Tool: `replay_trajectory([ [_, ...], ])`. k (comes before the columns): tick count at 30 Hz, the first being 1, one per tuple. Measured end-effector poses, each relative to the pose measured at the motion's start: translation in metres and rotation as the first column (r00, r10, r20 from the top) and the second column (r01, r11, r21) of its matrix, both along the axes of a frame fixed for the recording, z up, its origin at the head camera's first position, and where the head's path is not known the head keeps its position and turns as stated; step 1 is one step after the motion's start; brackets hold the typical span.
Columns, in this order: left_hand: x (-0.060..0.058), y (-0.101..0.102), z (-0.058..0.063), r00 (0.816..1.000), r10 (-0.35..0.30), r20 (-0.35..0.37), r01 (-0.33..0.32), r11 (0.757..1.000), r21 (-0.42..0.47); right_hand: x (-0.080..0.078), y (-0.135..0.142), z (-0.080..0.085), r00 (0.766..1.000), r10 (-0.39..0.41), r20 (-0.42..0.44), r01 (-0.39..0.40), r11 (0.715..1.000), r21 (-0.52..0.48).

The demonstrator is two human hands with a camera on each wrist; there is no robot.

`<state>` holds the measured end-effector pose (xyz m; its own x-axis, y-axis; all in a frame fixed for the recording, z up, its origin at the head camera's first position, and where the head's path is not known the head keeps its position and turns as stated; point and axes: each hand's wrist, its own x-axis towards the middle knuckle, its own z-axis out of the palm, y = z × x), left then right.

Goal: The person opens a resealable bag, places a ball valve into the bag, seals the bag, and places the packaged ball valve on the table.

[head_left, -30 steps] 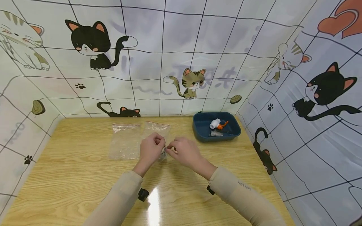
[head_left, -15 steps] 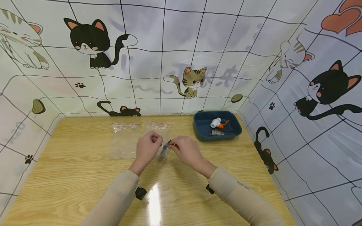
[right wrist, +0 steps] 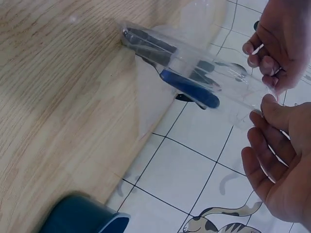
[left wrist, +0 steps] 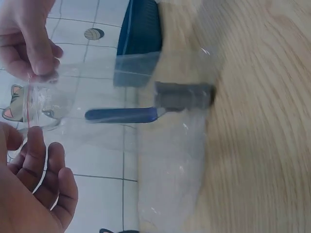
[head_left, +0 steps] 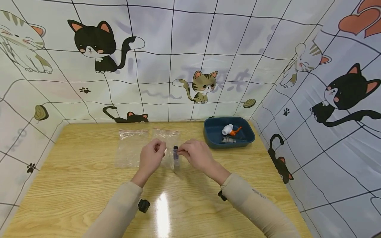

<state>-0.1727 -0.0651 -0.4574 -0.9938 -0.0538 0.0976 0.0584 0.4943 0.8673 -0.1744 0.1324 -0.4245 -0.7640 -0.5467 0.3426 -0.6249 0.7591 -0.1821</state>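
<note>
Grips of the left hand [head_left: 150, 156] and right hand [head_left: 197, 154] pinch the top edge of a clear plastic zip bag [right wrist: 197, 68], a blue-handled grey fitting [left wrist: 179, 96] inside, over the pale wooden counter [head_left: 86, 195]. Two clear plastic bags [head_left: 129, 148] lie flat behind; rightward, a dark-blue plastic tub [head_left: 227, 145] holds a white, orange-levered valve [head_left: 227, 129].

It looks like a small, screened-off work corner; whether in a home or a workshop cannot be told. Pale, creased sheets [head_left: 190, 33] printed with cartoon cats [head_left: 104, 66] hang beyond the hands [head_left: 151, 157] [head_left: 196, 153] and to either side, closing in a wood-grain desk [head_left: 74, 185] beneath them. A blue tray [head_left: 212, 142] beyond the right hand holds small plumbing-like parts [head_left: 228, 140].
</note>
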Motion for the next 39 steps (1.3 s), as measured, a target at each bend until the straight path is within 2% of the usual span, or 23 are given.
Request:
replay_trajectory([
  [4,-0.003,-0.006,-0.005,1.0,-0.017,-0.02,0.015,0.997,-0.08,-0.001,0.003,0.001,1.0,0.01,0.015,-0.01,1.0,0.003],
  [9,-0.007,-0.013,-0.01,0.991,-0.134,-0.01,0.13,0.98,-0.153,-0.002,0.007,0.001,0.998,0.056,0.017,-0.055,0.998,-0.011],
  [13,-0.009,-0.016,-0.013,0.978,-0.207,0.008,0.206,0.964,-0.167,-0.002,0.009,0.001,0.996,0.087,0.011,-0.087,0.996,-0.026],
  [16,-0.011,-0.016,-0.013,0.976,-0.218,0.002,0.216,0.966,-0.139,-0.002,0.011,0.0,0.996,0.089,0.019,-0.088,0.996,-0.032],
  [24,-0.011,-0.02,-0.015,0.98,-0.2,-0.02,0.196,0.972,-0.128,-0.003,0.019,0.004,0.995,0.004,0.103,0.0,0.999,-0.04],
  [27,-0.01,-0.022,-0.016,0.975,-0.221,-0.02,0.216,0.968,-0.128,-0.005,0.021,0.004,0.988,-0.027,0.154,0.033,0.999,-0.037],
  [32,-0.007,-0.024,-0.014,0.967,-0.253,-0.011,0.249,0.959,-0.133,-0.01,0.025,0.004,0.962,-0.086,0.258,0.098,0.995,-0.03],
  [39,0.002,-0.022,-0.004,0.945,-0.328,-0.016,0.322,0.934,-0.157,-0.017,0.033,0.004,0.952,-0.094,0.291,0.099,0.995,-0.002],
])
